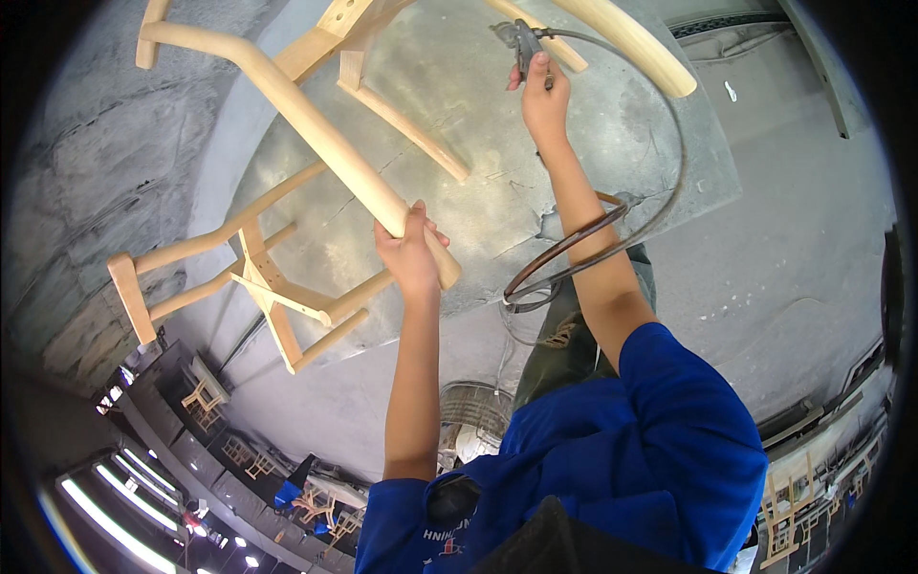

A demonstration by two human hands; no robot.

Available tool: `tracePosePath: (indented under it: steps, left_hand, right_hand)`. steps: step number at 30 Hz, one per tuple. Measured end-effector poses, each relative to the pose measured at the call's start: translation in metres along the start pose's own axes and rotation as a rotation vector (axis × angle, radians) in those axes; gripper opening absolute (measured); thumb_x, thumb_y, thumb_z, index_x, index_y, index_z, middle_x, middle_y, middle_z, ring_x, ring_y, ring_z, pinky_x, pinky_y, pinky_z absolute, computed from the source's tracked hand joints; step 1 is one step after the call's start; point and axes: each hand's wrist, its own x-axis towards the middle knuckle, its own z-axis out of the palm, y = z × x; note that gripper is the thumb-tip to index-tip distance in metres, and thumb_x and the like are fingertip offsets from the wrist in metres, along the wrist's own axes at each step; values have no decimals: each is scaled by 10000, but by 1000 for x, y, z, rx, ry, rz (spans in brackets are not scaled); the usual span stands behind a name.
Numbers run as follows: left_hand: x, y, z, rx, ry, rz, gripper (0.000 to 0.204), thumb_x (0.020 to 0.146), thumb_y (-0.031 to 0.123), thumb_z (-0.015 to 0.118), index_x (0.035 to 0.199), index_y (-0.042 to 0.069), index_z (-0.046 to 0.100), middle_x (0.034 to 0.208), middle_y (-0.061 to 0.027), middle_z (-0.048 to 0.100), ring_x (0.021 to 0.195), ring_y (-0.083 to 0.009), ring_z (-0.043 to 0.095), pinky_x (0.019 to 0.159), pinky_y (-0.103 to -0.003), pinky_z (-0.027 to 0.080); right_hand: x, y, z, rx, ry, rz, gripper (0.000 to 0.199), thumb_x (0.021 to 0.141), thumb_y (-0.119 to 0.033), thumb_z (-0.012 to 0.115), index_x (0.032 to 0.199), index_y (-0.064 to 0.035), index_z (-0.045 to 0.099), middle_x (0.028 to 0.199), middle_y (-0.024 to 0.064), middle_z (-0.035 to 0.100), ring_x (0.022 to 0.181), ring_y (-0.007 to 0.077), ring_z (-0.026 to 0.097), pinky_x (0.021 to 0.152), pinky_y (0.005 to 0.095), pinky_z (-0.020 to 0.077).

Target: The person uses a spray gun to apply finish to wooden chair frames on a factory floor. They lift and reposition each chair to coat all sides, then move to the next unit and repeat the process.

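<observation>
My left hand (pixel 413 251) is closed round the near end of a pale wooden chair leg (pixel 316 134), part of a chair frame (pixel 311 53) that runs off the top edge. In my right hand (pixel 547 96) is a grey metal spray gun (pixel 525 50), gripped upright at the far side, its nozzle toward the frame's wooden bars. A dark hose (pixel 675 143) leaves the gun, bows out to the right and loops round my right forearm. Whether the trigger is pressed I cannot tell.
A second wooden chair frame (pixel 273 277) lies to the left on the grey worktop (pixel 507 191). Another pale wooden leg (pixel 636 48) reaches in at the top right. Below the worktop stands a round ribbed container (pixel 475 406). More chair frames (pixel 789 502) stand in the background.
</observation>
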Motion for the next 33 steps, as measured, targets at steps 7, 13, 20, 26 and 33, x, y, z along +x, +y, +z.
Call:
tracePosePath:
  steps: [7,13,20,26,33]
  left_hand:
    - [3,-5,-2,-10,-4,16,268,907,130,695,1025,-4,495,703,-91,560,484,-168,555,436,-297,476]
    - [-1,-13,-4,-32,6,42,291,903,148,700,1059,3,501,707,-84,555,481,-171,557,424,-303,465]
    - [-4,-20,-9,-59,-14,83,312,890,151,708,1070,3,501,715,-88,556,488,-180,564,437,-308,470]
    - [-8,-21,-12,-47,-12,104,285,891,152,707,1038,6,512,715,-94,570,488,-181,570,441,-302,472]
    - [-36,-50,-11,-46,-4,162,236,921,100,681,1023,2,492,705,-87,566,472,-166,559,439,-300,479]
  right_hand:
    - [-37,11,-4,-363,-326,-302,671,908,-650,610,1180,-39,671,910,146,714,817,320,696,720,417,542]
    - [-69,3,22,-574,-763,-217,716,846,-711,628,1166,-72,678,913,135,708,835,350,690,723,435,542]
    - [-83,-27,-7,-127,-342,-311,768,885,-741,564,1145,-26,661,871,141,695,801,298,696,703,385,530]
    - [-139,-69,-46,200,-46,-128,878,937,-773,401,1230,31,597,873,46,659,737,101,601,535,241,422]
    - [-157,-137,-45,297,-467,129,836,969,-749,357,1149,22,628,836,50,660,701,95,604,481,226,406]
